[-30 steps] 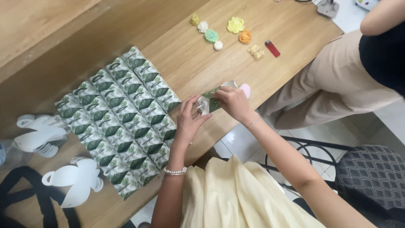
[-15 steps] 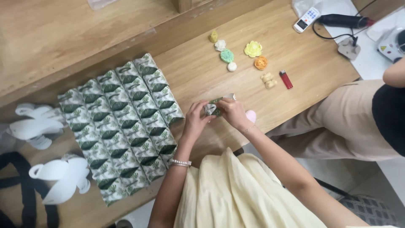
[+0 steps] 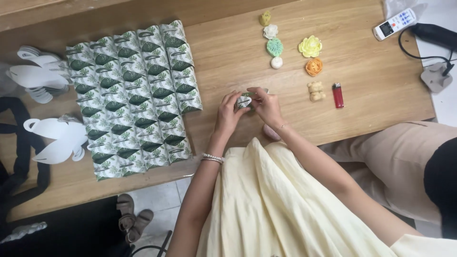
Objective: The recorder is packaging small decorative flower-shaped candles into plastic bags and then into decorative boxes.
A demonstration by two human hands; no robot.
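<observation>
- Centrally, near the table's [image 3: 362,100] front edge, the left hand [image 3: 229,112] and right hand [image 3: 267,105] together grasp a small green-and-white paper box [image 3: 245,100], fingers pinched on its sides.
- Left of them, folded boxes [image 3: 135,97] of the same kind lie in tight rows.
- Flat white cutouts [image 3: 52,138] sit by the left edge.
- Right of the hands: small wax figures [image 3: 312,47], a red lighter [image 3: 337,95], and a remote control [image 3: 394,24] at the far right corner.
</observation>
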